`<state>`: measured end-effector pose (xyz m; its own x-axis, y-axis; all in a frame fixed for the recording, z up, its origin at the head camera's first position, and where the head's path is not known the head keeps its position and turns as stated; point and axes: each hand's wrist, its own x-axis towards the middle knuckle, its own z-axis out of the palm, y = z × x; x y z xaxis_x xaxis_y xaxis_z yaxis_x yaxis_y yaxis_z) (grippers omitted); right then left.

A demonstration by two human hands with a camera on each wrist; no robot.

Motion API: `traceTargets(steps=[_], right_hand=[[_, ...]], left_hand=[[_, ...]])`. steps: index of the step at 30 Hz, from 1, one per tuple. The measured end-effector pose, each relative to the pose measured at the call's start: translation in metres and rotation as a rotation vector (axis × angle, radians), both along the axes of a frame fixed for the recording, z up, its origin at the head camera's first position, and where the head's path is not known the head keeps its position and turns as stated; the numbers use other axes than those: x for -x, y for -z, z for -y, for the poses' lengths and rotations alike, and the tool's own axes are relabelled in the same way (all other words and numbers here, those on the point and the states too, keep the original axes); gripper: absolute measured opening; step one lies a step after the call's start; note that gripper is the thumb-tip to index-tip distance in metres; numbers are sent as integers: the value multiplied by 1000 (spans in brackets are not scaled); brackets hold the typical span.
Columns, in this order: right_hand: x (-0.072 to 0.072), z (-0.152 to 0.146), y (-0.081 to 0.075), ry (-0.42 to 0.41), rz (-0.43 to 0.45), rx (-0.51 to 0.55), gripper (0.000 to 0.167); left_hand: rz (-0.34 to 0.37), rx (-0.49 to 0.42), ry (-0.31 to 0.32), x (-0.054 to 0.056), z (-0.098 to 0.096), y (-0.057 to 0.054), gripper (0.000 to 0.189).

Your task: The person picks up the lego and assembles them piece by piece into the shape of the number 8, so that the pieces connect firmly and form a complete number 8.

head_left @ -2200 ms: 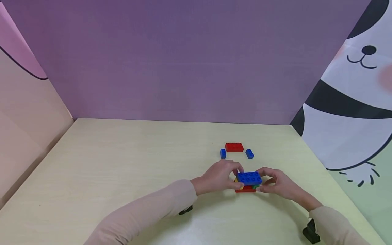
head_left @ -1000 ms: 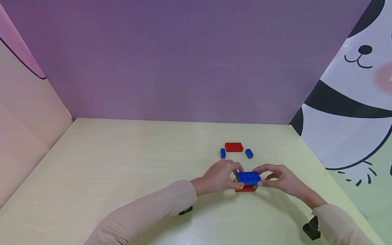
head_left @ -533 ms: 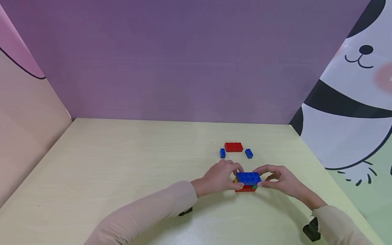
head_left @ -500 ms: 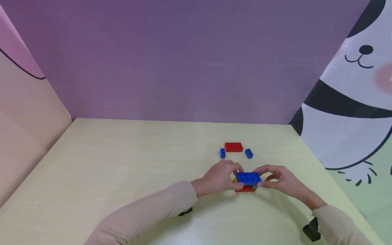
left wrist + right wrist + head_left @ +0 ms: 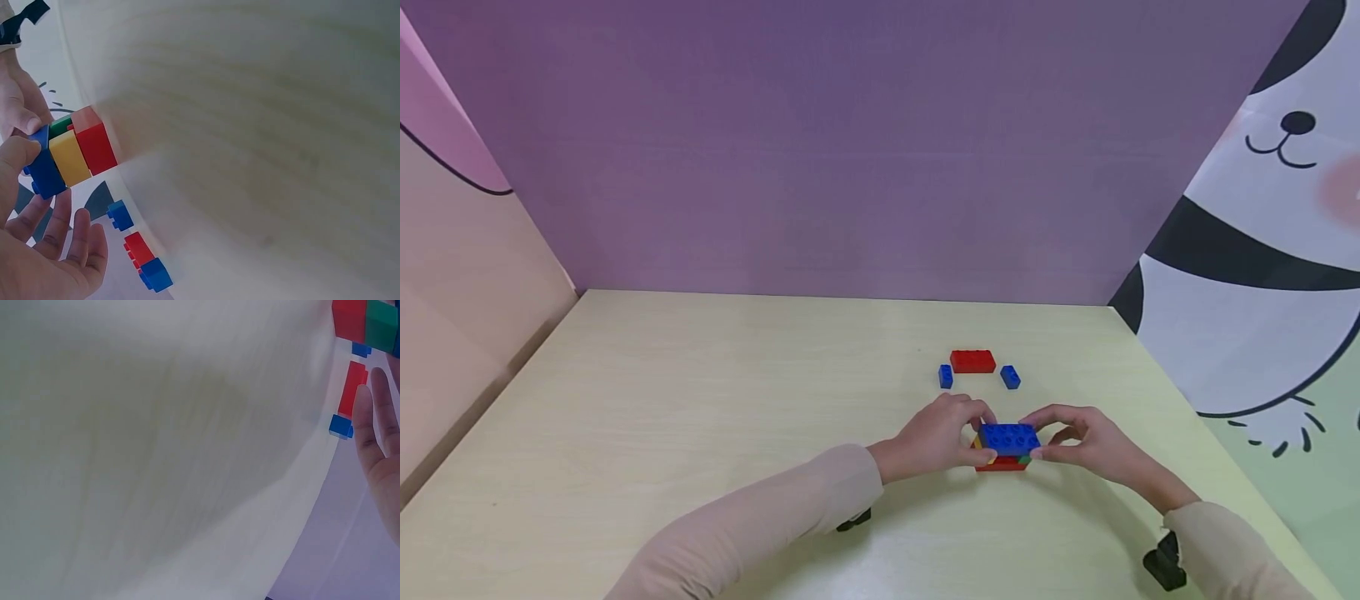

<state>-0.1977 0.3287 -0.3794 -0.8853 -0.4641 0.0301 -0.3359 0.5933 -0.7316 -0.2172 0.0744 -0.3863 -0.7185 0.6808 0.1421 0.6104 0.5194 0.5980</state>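
A small stack of toy building bricks stands on the table at the right of the middle. Its top is a long blue brick (image 5: 1009, 439), studs up. Beneath it sit a yellow brick (image 5: 70, 158) at the left end and a green brick (image 5: 380, 325) at the right end, both over a red brick (image 5: 1002, 466) at the bottom. My left hand (image 5: 936, 435) pinches the blue brick's left end, thumb in front and fingers behind. My right hand (image 5: 1090, 446) pinches its right end the same way. In the left wrist view the left hand's other fingers are spread beside the stack.
Behind the stack, a loose red brick (image 5: 972, 362) lies between two small blue bricks, one at its left (image 5: 946, 377) and one at its right (image 5: 1011, 377). A purple panel (image 5: 850, 167) rises along the table's back edge.
Since the oldest frame, my right thumb has moved up from the stack's lower right corner to the blue brick. My left hand and the loose bricks have stayed put.
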Motion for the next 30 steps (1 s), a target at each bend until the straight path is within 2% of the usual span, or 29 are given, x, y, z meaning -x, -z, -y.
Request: traceTargets(steps=[9, 30], right_hand=[[1, 0, -1, -19, -27, -22, 33], [2, 2, -6, -47, 6, -12, 38]], left_hand=[[76, -25, -27, 0, 0, 2, 36], [63, -23, -21, 0, -1, 0, 36]])
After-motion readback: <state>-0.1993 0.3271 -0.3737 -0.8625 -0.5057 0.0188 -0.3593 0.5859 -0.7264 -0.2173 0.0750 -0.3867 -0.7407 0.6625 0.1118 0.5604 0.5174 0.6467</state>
